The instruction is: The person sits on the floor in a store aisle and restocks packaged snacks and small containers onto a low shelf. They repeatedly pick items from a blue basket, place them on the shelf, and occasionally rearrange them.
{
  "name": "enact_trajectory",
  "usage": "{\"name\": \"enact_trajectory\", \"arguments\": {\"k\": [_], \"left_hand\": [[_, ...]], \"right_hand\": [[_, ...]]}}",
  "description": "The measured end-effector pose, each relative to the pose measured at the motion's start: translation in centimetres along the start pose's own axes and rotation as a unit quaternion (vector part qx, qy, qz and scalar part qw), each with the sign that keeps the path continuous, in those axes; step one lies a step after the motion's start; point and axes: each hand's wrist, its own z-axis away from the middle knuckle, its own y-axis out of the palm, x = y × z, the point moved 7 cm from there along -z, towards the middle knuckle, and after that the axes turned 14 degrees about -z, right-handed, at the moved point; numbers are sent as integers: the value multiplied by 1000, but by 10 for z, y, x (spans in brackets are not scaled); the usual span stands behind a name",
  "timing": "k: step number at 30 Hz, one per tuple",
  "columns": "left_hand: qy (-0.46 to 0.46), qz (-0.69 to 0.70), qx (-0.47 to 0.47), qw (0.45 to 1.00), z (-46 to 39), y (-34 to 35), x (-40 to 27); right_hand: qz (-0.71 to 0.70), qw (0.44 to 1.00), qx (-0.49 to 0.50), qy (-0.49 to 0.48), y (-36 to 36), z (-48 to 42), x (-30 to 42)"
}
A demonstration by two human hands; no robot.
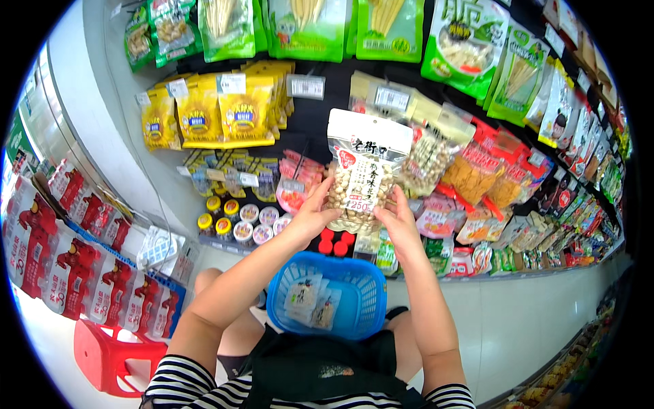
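Observation:
Between my two hands is a clear bag of peanuts with a white top band and printed writing, held upright in front of the hanging racks. My left hand grips its lower left edge. At its lower right edge, the fingers of my right hand hold it too. Similar peanut bags hang just behind and to the right. Below my hands, a blue plastic basket stands between my legs, with several small clear food packets inside at its left.
Yellow snack bags hang at left and green packs above. Small jars line the low shelf. At far left are stacked red-labelled bottle packs and a red plastic stool. A shelf edge curves along the right.

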Motion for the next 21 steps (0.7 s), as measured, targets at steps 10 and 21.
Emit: {"name": "enact_trajectory", "arguments": {"k": [10,21], "left_hand": [[-310,21,140,940,154,67,164],[-593,58,213,775,237,123,298]], "right_hand": [[74,943,16,325,-49,122,-193],[183,767,60,612,-78,195,-338]]}}
